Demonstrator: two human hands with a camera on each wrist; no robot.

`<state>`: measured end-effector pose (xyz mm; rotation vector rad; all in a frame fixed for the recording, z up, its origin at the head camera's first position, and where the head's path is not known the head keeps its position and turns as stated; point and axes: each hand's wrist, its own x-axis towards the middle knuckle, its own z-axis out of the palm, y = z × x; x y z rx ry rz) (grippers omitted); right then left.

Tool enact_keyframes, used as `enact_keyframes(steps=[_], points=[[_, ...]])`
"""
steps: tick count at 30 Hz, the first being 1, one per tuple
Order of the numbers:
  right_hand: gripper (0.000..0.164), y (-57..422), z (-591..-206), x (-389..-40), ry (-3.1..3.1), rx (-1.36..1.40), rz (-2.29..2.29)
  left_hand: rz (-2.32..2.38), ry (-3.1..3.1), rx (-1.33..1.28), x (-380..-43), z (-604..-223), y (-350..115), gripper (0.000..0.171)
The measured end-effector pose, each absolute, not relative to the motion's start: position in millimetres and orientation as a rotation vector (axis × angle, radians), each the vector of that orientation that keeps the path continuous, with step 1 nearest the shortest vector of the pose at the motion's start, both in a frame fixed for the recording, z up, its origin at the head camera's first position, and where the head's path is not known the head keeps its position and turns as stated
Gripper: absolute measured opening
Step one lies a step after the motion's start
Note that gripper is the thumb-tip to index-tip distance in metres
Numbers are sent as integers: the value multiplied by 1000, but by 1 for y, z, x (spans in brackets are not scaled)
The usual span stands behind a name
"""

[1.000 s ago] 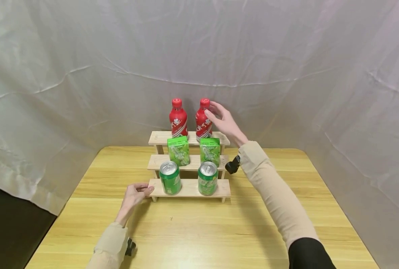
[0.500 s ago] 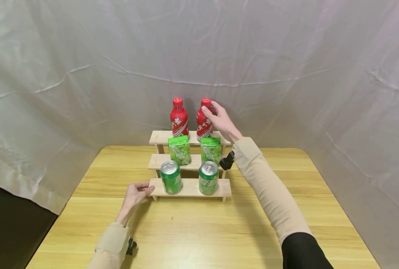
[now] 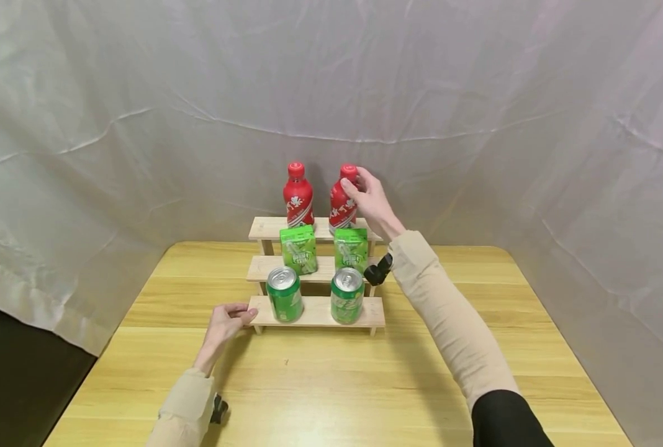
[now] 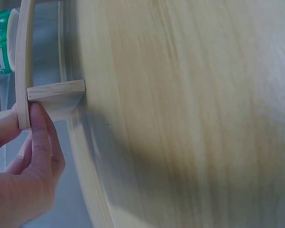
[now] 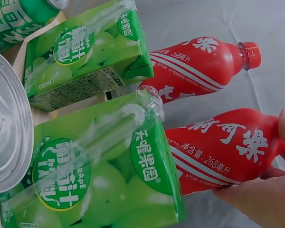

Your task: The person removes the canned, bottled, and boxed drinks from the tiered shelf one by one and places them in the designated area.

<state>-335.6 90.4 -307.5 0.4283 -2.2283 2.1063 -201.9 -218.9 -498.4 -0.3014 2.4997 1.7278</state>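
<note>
Backdrop: a pale, creased grey curtain [image 3: 331, 81] surrounds the work area at the back and sides. Table [image 3: 331, 385]: light wood grain, rounded far corners. Stand [image 3: 316, 318]: three stepped shelves of pale wood, standing on the table toward its far side.

The person's right sleeve [image 3: 454, 323], beige with a black upper section, extends toward the top shelf; the left sleeve [image 3: 185, 400], beige, lies lower and nearer. Right hand [image 3: 372, 200]: thumb and fingers are curled round the upper part of the right bottle [image 3: 341, 208]. Left hand [image 3: 221, 327]: the left end of the bottom shelf is pinched, thumb above and fingers beneath.

Both bottles are red with white lettering and red caps. The right bottle is located at the top shelf, leaning slightly, cap to the right; its base is partly hidden, so full contact cannot be confirmed. The left bottle [image 3: 298, 198] stands upright beside it, apart.

Middle shelf: a left carton [image 3: 298, 249] and a right carton [image 3: 351, 249], both green, upright, with wrapped straws on their fronts. Bottom shelf: a left can [image 3: 284, 298] and a right can [image 3: 347, 301], green, silver-topped, upright and apart.
</note>
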Motion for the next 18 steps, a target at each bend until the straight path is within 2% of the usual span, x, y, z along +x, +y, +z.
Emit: enact_keyframes(steps=[8,18], points=[[41,105,-310,-329,-2128,415,2125,1749,2487,-289,-201,-499,-218,41],[41,145,-308,-322,-2057,439,2003,1832,2421,-275,-202,-501,-217,41]])
